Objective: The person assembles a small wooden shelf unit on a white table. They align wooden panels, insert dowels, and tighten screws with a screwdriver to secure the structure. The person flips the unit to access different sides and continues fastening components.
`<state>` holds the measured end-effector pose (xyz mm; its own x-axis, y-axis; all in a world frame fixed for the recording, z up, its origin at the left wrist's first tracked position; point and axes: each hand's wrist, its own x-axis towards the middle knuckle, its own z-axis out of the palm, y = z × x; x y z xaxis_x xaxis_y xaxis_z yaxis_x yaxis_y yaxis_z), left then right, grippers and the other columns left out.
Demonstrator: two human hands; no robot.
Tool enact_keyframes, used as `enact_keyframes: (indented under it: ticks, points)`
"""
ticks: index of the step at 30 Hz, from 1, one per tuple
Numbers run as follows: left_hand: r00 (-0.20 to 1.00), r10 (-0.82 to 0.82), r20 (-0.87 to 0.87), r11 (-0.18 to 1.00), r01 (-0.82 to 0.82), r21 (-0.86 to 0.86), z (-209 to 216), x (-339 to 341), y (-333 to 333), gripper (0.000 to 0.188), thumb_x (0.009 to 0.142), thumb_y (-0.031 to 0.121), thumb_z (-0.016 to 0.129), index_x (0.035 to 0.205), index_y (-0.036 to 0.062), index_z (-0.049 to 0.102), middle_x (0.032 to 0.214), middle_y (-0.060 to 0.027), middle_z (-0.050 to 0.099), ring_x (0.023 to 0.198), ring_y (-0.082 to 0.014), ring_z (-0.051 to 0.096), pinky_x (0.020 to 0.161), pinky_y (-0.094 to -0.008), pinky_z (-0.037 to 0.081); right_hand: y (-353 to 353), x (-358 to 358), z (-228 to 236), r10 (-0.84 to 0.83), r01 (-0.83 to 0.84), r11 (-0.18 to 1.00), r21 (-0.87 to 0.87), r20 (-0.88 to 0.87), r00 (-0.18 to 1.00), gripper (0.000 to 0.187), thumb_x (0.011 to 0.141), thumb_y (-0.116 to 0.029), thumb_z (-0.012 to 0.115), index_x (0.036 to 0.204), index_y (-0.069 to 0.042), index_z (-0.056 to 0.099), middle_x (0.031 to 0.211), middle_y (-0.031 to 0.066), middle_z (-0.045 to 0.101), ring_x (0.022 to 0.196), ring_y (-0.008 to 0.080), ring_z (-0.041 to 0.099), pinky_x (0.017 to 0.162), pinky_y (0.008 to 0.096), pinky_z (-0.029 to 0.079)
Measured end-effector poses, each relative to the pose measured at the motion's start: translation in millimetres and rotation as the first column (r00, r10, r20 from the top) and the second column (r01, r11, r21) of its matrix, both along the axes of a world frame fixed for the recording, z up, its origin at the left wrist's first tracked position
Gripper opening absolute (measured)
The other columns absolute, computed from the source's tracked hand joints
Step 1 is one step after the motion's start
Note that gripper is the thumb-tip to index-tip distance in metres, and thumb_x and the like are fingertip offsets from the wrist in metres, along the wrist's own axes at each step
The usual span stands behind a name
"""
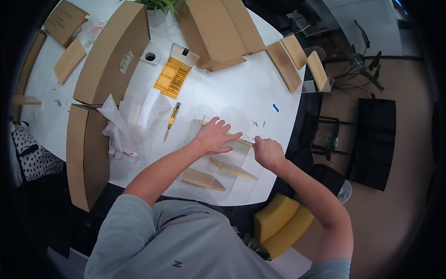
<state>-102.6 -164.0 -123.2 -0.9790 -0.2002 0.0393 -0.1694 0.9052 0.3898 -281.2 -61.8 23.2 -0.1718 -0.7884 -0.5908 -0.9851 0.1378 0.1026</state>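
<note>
Clear-sided wooden unit [233,169] lay on the white desk [223,95] directly beneath and between the two hands, its transparent panel reaching from under the left hand [213,136] back toward the person. The left hand was spread, fingers apart and palm down, over the upper board [245,142], one finger pointing along it toward the right hand [268,152]. The right hand was curled with its fingers together at that board's right end; I cannot tell what it gripped. Another board [203,180] showed nearer the person than the left hand.

Left of the left hand and a little beyond it lay a yellow-handled screwdriver [173,117], with crumpled clear plastic wrapping [126,125] farther left. Beyond the left hand, up and to its left, stood an open yellow bit case [169,76], and past that a long cardboard box [104,63]. Small metal screws [255,123] lay just beyond the right hand, with a blue piece [275,108] farther out. Well beyond the right hand, near the desk's edge, stood more wooden boards [284,66].
</note>
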Motion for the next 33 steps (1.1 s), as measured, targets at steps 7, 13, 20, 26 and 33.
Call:
enact_keyframes:
  ticks: [7, 13, 20, 26, 33]
  points:
    - [1.0, -0.009, -0.005, 1.0, 0.009, 0.0, -3.4, -0.4, -0.7, 0.065, 0.098, 0.06, 0.052, 0.156, 0.034, 0.043, 0.121, -0.0094, 0.064, 0.113, -0.0255, 0.059, 0.104, -0.0448, 0.041, -12.1, -15.0, -14.1, -0.486, 0.473, 0.87, 0.137, 0.083, 0.87, 0.027, 0.094, -0.024, 0.061, 0.102, 0.002, 0.063, 0.083, 0.0239, 0.071, 0.085, 0.0381, 0.073, 0.071, 0.0487, 0.058]
    - [1.0, 0.007, -0.022, 1.0, -0.007, 0.015, -3.1, 1.6, -0.8, 0.064, 0.098, 0.059, 0.054, 0.156, 0.0345, 0.044, 0.115, -0.0088, 0.063, 0.109, -0.0248, 0.06, 0.103, -0.0433, 0.043, -10.1, -4.1, 13.5, 0.219, -0.218, 0.975, 0.053, -0.02, 0.976, 0.019, 0.092, -0.018, 0.062, 0.098, 0.0, 0.063, 0.09, 0.0169, 0.067, 0.078, 0.0367, 0.071, 0.069, 0.0484, 0.058]
    - [1.0, 0.007, -0.025, 1.0, -0.007, 0.002, -4.9, 1.0, 1.0, 0.064, 0.098, 0.06, 0.053, 0.156, 0.0343, 0.044, 0.115, -0.0086, 0.063, 0.108, -0.0244, 0.06, 0.102, -0.0431, 0.043, -17.2, -3.4, 6.4, 0.185, -0.183, 0.98, 0.077, -0.024, 0.982, 0.019, 0.095, -0.016, 0.061, 0.088, 0.001, 0.066, 0.084, 0.016, 0.071, 0.075, 0.0279, 0.073, 0.061, 0.0368, 0.058]
    - [0.999, 0.004, -0.034, 1.0, -0.004, 0.005, -5.8, -1.2, -2.7, 0.064, 0.098, 0.06, 0.053, 0.156, 0.0342, 0.044, 0.116, -0.0088, 0.064, 0.11, -0.0248, 0.06, 0.103, -0.0438, 0.043, -35.4, -13.5, 5.2, -0.548, 0.521, 0.824, 0.224, 0.08, 0.832, 0.028, 0.098, -0.023, 0.061, 0.091, 0.004, 0.066, 0.085, 0.0265, 0.073, 0.077, 0.0364, 0.074, 0.065, 0.0447, 0.059]
    - [1.0, -0.008, 0.028, 1.0, 0.008, 0.008, 0.5, 1.0, -0.4, 0.065, 0.099, 0.06, 0.052, 0.157, 0.0345, 0.041, 0.119, -0.0086, 0.064, 0.112, -0.0251, 0.059, 0.104, -0.044, 0.042, -4.0, -11.6, 16.4, 0.487, -0.488, 0.873, -0.006, -0.048, 0.872, 0.014, 0.095, -0.016, 0.059, 0.097, -0.002, 0.061, 0.081, 0.0167, 0.068, 0.074, 0.0309, 0.072, 0.059, 0.043, 0.059]
